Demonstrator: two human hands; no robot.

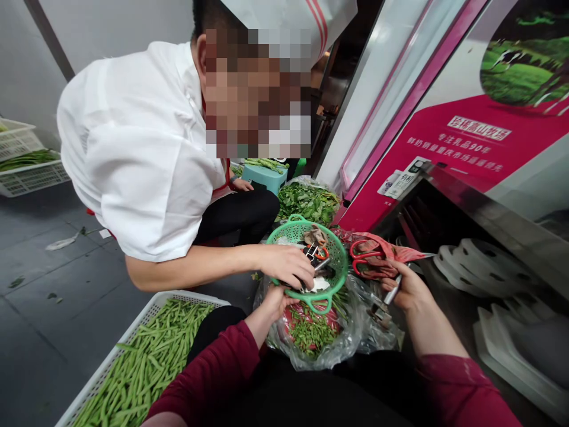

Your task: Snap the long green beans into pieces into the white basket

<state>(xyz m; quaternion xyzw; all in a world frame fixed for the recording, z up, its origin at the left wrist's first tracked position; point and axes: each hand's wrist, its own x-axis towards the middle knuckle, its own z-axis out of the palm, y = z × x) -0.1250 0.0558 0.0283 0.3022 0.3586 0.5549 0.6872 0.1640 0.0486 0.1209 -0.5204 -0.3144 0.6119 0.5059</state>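
Observation:
My left hand (276, 301) is closed on the near left rim of a green plastic colander (340, 267). Metal tools and orange-handled scissors (320, 254) lie inside it, where a co-worker's hand (288, 267) also reaches. On the right, my right hand (411, 289) grips a metal-handled tool (392, 292) pointing down; its kind is unclear. Beside those fingers are red-handled scissors (365, 256) and a crumpled red cloth or bag (393, 246). Below the colander, a clear plastic bag (293, 354) holds cut green pieces (313, 333) over something red.
A white basket (95, 379) of green beans stands at my left. Leafy greens (306, 203) and a blue-green stool (267, 176) are behind the colander. The co-worker (142, 148) crouches at left. White containers (484, 267) sit on a shelf at right, below a pink-and-white cabinet (444, 142).

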